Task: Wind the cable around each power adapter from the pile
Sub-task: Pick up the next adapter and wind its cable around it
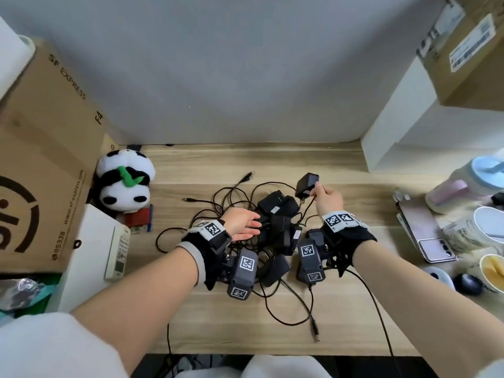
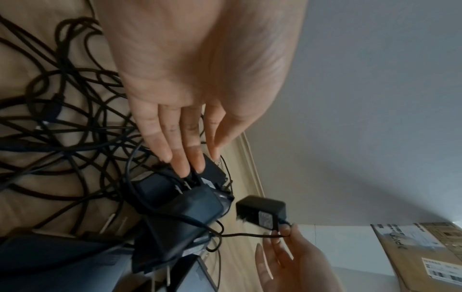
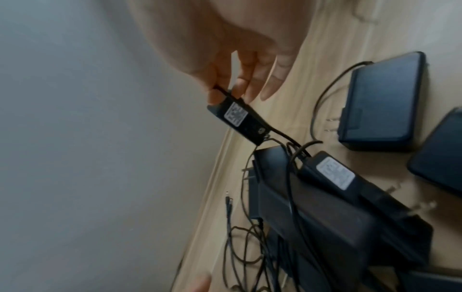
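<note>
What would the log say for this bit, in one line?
step: pull one adapter from pile | right hand: pinches its cable end, adapter lifted | left hand: flat on pile | cable: not wound yet

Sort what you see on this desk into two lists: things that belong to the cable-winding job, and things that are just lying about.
Part of the job:
- lifted adapter, pinched by the right hand
- pile of adapters under the left hand
- tangled cables

Just lying about:
- panda toy
- cardboard box
- remote control
- phone
- mugs
</note>
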Demonstrator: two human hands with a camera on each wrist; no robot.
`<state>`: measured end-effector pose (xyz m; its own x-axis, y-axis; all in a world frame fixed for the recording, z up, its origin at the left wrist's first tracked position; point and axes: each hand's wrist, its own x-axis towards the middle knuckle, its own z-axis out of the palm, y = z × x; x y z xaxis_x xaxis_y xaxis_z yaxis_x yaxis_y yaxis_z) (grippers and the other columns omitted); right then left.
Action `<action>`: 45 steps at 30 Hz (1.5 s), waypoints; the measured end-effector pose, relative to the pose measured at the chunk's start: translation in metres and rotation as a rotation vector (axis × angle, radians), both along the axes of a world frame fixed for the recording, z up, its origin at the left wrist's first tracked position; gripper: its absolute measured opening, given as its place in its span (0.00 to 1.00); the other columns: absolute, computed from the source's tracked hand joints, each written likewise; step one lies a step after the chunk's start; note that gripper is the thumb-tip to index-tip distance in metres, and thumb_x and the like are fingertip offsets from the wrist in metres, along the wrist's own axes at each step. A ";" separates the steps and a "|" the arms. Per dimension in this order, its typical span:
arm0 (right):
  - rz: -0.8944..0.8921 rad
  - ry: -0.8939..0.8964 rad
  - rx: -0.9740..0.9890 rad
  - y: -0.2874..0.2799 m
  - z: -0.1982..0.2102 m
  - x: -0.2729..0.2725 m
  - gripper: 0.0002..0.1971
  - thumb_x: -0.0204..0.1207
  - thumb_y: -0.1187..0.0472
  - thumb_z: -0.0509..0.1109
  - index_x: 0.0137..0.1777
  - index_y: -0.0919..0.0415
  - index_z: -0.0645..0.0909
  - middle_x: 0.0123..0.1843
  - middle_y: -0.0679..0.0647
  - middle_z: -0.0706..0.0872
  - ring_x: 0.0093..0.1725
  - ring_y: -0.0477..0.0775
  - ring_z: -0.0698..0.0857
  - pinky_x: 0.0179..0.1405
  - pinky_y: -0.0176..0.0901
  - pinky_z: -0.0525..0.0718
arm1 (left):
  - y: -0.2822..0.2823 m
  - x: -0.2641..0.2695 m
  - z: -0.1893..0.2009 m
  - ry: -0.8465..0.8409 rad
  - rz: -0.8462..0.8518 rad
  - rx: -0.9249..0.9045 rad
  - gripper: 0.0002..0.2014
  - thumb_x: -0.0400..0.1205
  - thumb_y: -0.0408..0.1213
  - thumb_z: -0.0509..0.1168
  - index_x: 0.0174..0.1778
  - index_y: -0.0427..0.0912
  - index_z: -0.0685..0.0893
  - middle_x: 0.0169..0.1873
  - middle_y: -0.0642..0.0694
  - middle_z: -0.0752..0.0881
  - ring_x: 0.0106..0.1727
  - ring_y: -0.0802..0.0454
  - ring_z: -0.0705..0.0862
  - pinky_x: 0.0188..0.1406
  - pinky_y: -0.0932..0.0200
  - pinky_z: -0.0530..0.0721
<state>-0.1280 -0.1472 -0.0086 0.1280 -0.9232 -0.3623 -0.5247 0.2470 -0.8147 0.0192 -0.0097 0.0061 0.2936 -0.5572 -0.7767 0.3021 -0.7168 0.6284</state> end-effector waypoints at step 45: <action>0.216 -0.686 -0.216 -0.035 0.180 0.009 0.25 0.87 0.51 0.50 0.34 0.61 0.79 0.21 0.48 0.82 0.21 0.43 0.80 0.25 0.35 0.79 | -0.021 0.046 0.130 0.377 0.623 -0.718 0.11 0.80 0.39 0.68 0.51 0.34 0.79 0.49 0.36 0.85 0.43 0.44 0.86 0.40 0.59 0.88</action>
